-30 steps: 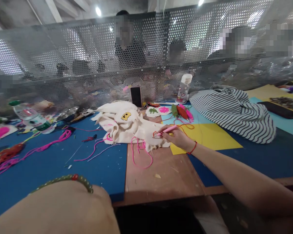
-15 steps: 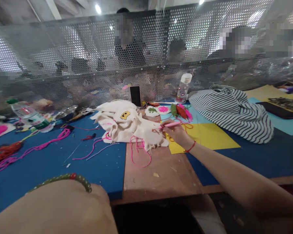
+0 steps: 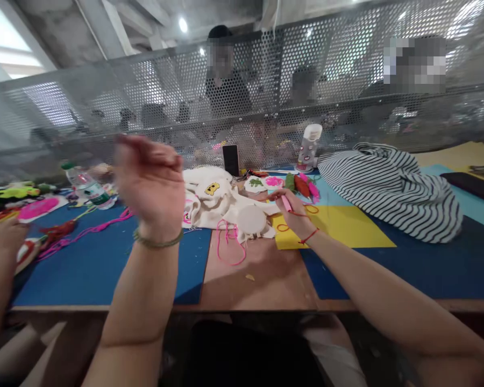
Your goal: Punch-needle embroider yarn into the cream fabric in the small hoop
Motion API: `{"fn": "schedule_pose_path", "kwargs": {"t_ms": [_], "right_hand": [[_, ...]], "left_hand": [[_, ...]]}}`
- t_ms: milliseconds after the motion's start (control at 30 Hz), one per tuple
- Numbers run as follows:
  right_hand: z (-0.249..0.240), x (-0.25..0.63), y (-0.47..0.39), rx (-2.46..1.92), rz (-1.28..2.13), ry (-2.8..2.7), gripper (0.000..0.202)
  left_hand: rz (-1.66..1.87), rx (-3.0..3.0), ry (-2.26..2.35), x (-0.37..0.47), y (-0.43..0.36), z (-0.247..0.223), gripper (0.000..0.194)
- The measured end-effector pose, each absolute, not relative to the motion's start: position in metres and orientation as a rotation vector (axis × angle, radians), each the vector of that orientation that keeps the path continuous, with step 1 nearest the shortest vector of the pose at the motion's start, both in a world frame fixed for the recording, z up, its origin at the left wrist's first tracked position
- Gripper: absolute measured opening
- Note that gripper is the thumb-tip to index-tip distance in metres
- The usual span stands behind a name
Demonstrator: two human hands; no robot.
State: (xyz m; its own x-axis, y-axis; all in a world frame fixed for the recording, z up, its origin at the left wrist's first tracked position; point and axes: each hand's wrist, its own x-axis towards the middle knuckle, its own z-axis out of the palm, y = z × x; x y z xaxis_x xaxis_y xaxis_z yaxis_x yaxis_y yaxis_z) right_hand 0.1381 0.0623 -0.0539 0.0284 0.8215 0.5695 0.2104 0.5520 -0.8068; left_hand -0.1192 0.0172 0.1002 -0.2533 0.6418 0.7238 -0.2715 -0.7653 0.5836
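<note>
My left hand (image 3: 153, 180) is raised above the blue part of the table, its palm turned up and its blurred fingers curled; whether anything is in them cannot be made out. My right hand (image 3: 292, 212) holds a pink pen-like tool (image 3: 286, 202) over the edge of the yellow sheet (image 3: 339, 228). Just left of it lies cream cloth (image 3: 218, 207) with a yellow animal patch (image 3: 212, 188). A round, pale hooped piece (image 3: 251, 219) rests on the cloth's near side, with a loop of pink yarn (image 3: 230, 263) beside it.
Behind are a phone (image 3: 230, 160), a white-capped bottle (image 3: 308, 148) and a perforated metal screen (image 3: 169, 115). Striped cloth (image 3: 391, 188) lies to the right. At left are a plastic bottle (image 3: 89, 185), pink cord (image 3: 84, 230) and another person's hand (image 3: 7, 236).
My left hand has risen from the near edge into the air. My right hand has pulled back slightly from the hooped piece, still with the pink tool. The view has shifted left.
</note>
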Motion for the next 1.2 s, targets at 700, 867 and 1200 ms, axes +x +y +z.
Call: {"fn": "schedule_pose_path", "kwargs": {"t_ms": [700, 867, 1200], "right_hand": [[-0.078, 0.139, 0.075, -0.91, 0.96, -1.339, 0.034], [-0.062, 0.135, 0.062, -0.727, 1.058, -1.04, 0.043], [-0.059, 0.127, 0.054, -0.714, 1.194, -0.911, 0.041]], "left_hand": [[0.76, 2.265, 1.501, -0.088, 0.061, -0.028, 0.015], [0.683, 2.078, 1.591, -0.11, 0.064, -0.016, 0.032], [0.756, 1.346, 0.828, -0.087, 0.049, -0.029, 0.044]]}}
